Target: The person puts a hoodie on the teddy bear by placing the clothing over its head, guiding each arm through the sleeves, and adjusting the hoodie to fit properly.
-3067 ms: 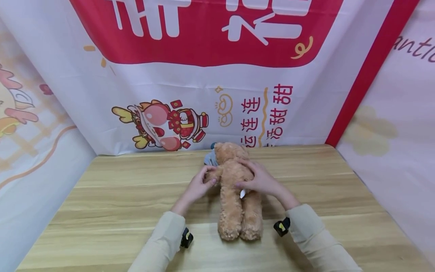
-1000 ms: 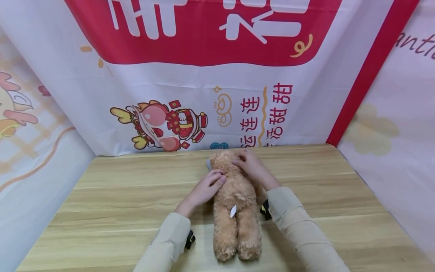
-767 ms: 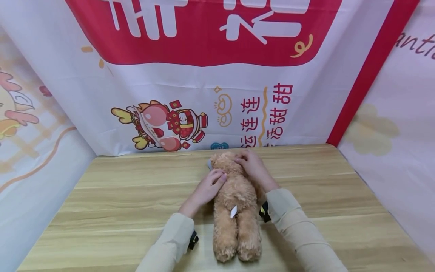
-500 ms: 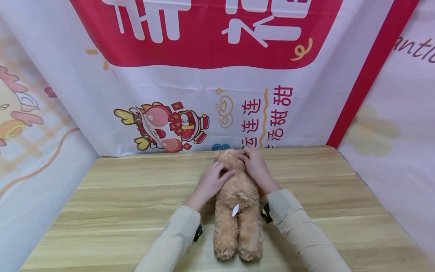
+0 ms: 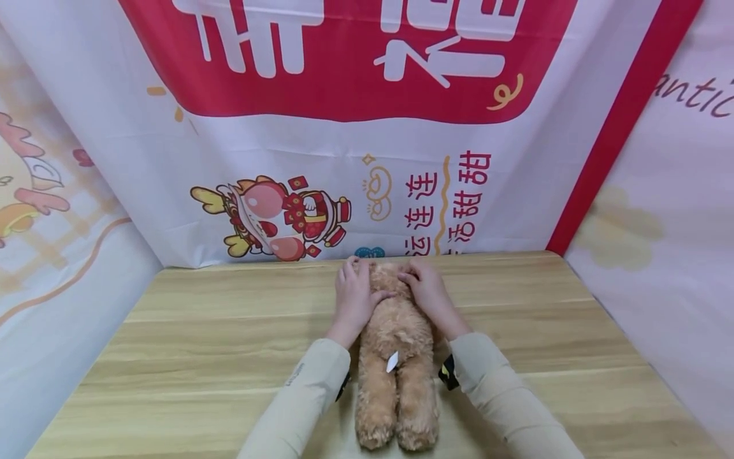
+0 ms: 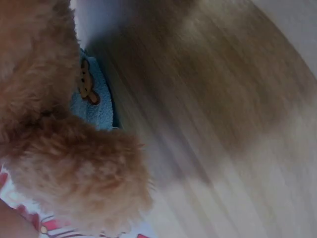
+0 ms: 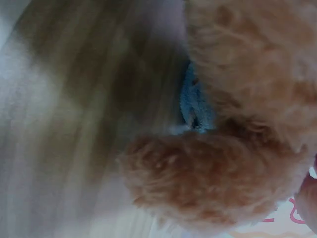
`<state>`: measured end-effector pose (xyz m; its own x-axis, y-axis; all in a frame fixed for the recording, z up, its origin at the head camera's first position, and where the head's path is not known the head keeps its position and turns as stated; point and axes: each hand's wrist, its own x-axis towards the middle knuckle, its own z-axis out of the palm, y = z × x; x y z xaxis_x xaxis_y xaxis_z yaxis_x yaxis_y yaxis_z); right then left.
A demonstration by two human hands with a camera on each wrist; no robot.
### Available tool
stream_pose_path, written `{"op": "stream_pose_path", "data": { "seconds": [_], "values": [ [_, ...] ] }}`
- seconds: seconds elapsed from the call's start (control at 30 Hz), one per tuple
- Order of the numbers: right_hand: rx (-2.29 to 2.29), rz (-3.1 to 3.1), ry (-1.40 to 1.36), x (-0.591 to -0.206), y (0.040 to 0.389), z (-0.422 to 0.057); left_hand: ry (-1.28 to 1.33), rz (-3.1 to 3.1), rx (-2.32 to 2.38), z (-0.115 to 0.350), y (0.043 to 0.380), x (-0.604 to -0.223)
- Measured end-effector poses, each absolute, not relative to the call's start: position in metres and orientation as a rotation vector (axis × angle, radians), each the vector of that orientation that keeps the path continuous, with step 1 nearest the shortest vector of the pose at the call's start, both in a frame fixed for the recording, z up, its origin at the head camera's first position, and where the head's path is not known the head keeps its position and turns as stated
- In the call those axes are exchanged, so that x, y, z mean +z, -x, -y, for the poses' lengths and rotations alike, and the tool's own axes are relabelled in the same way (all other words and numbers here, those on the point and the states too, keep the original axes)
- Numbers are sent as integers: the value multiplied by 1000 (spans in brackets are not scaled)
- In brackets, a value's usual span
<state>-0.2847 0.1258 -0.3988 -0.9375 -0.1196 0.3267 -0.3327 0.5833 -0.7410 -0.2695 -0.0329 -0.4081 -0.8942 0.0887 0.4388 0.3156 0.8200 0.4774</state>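
Note:
A light-brown plush teddy bear (image 5: 398, 331) lies face down on the wooden table, its legs toward me and a white tag (image 5: 392, 362) at its seat. My left hand (image 5: 352, 296) rests along the left of its head, fingers stretched forward and thumb across the nape. At the right of the nape, my right hand (image 5: 429, 290) pinches with curled fingers; the spot between its fingertips is hidden. Blue cloth (image 6: 101, 96) with a small brown animal patch shows under the bear's chest in the left wrist view, and a blue strip (image 7: 194, 101) in the right wrist view.
The wood-grain table (image 5: 229, 344) ends at a white and red printed banner (image 5: 287, 140) behind the bear's head. Printed cloth walls (image 5: 648, 204) stand on both sides. Black wrist cameras (image 5: 448, 373) sit under the beige sleeves (image 5: 510, 401).
Both hands have moved up from the bear's arm and back to its head and neck. The bear has come slightly nearer me. Lately the left hand's fingers have stretched forward beside the head.

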Motion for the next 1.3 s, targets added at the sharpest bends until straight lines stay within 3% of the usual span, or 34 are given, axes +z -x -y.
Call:
{"op": "stream_pose_path", "data": {
  "seconds": [0.3, 0.47, 0.77, 1.3],
  "values": [
    [1252, 2586, -538, -405, 280, -124, 150, 2901, -1372, 51, 286, -415],
    [1249, 2646, -496, -403, 280, -129, 194, 2851, -1546, 54, 287, -420],
    [1599, 3002, -475, -394, 284, -150, 294, 2730, -1404, 48, 282, -427],
    [1423, 3068, -381, -400, 284, -150, 438, 2748, -1172, 44, 271, -425]
  ]
}}
